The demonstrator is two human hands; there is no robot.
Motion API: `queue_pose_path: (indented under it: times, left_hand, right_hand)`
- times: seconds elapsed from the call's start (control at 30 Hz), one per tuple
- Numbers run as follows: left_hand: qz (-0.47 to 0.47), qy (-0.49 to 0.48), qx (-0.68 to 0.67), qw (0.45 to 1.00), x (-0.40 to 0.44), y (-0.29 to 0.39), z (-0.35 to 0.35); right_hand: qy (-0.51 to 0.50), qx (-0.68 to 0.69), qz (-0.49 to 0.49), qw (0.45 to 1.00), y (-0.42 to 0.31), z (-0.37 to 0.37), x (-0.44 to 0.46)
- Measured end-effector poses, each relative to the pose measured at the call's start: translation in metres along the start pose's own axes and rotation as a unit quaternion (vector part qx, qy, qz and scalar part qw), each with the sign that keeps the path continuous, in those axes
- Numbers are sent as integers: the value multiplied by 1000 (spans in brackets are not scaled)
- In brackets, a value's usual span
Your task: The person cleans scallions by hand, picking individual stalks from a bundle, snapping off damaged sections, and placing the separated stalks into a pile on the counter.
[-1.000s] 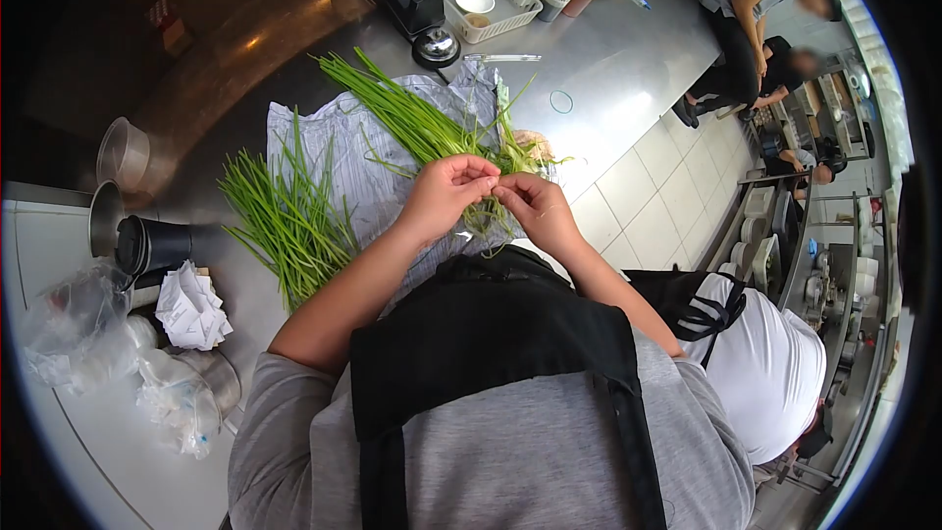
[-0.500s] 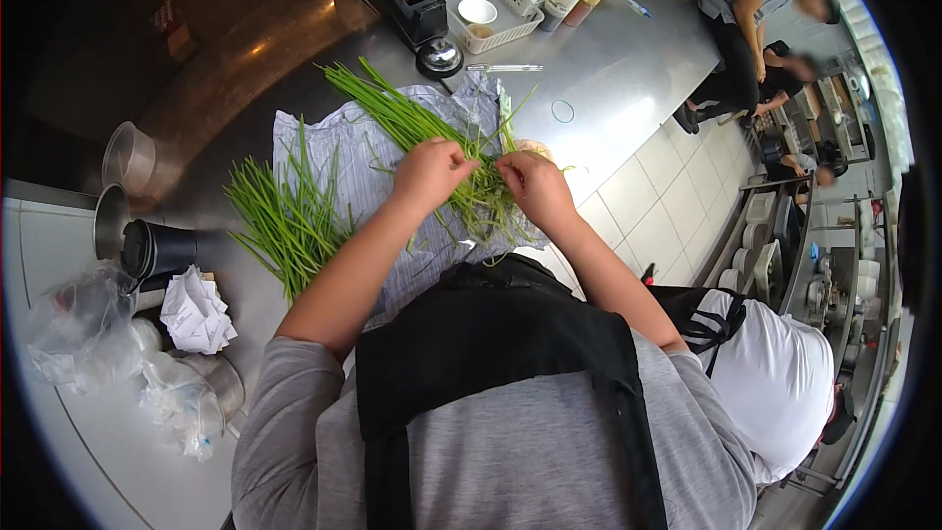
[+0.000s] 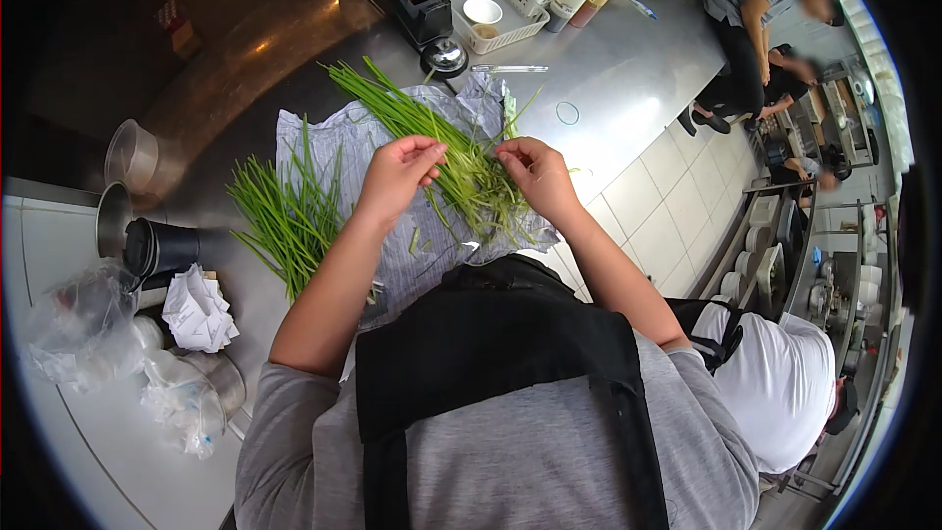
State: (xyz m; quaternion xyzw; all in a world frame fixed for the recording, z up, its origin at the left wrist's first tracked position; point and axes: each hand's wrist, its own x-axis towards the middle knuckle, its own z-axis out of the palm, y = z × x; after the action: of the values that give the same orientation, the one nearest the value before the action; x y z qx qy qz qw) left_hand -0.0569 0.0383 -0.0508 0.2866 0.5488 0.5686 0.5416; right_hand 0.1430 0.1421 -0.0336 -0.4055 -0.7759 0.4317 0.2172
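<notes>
A bunch of long green chives [image 3: 397,110] lies slantwise on a striped grey cloth [image 3: 368,182], its pale, tangled ends toward me. My left hand [image 3: 399,177] is over the bunch's left side, thumb and fingertips pinched together; whatever is between them is too thin to make out. On the other side, my right hand [image 3: 539,177] is also pinched closed beside the tangled ends, and its fingertips hide what they hold. A second pile of chives [image 3: 285,221] rests to the left, partly on the cloth and partly on the steel counter [image 3: 628,64].
Beyond the cloth stand a tape dispenser [image 3: 417,5], a call bell [image 3: 444,57] and a white basket [image 3: 510,34]. A pen [image 3: 510,68] lies behind the cloth. Crumpled papers [image 3: 197,307] are at left. Nearby at right is a person in a white shirt [image 3: 775,388].
My left hand has moved left, away from my right hand, which stays near the tangled ends. The gap between the hands is wider, uncovering more of the bunch.
</notes>
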Motion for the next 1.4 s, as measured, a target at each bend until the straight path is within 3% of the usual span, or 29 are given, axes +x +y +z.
queue_pose_path:
  times: [0.03,0.13,0.23,0.4,0.63,0.7,0.83,0.9,1.03,1.07,1.1,1.13,1.17,1.2,1.23,1.3,1.4]
  left_hand:
    - [9,13,-23,1000,-4,5,-2]
    - [14,22,-48,998,-14,15,-5]
    - [29,29,-76,996,-17,18,-9]
    - [41,20,-111,993,-24,23,-9]
    - [47,-7,-274,961,-26,16,-2]
    - [57,-30,-291,954,-27,14,0]
    - [34,-48,-246,968,-33,14,19]
    - [23,-57,-235,970,-34,13,26]
    - [37,-70,-247,966,-39,16,33]
    - [33,-64,-222,972,-40,20,33]
    - [35,-62,-222,972,-40,22,33]
    - [20,-58,-187,980,-41,22,33]
    - [3,-53,-152,987,-42,22,33]
    - [2,-53,-153,987,-44,23,33]
    - [-1,-51,-139,989,-45,24,33]
    - [-4,-50,-124,991,-49,26,33]
    - [6,-60,-101,993,-56,26,29]
  right_hand:
    - [-16,66,20,997,-2,4,2]
    - [-83,86,-22,993,-23,15,-4]
    - [-166,43,-35,985,-41,19,-13]
    - [-207,70,26,976,-44,21,-21]
    - [-242,221,97,940,-29,23,-29]
    - [-108,412,208,881,-28,24,-29]
    - [-11,455,205,867,-32,18,-18]
    - [33,471,110,875,-32,16,-12]
    - [105,537,184,816,-42,2,2]
    - [100,462,144,869,-42,1,1]
    - [99,462,143,870,-46,1,-1]
    - [110,280,-4,954,-51,0,-4]
    - [116,82,-150,979,-56,-2,-7]
    - [115,-47,-260,958,-62,-6,-6]
    - [115,-47,-259,958,-65,-10,-5]
    - [52,-234,-391,889,-67,-13,-2]
    - [44,-214,-409,886,-58,-5,2]
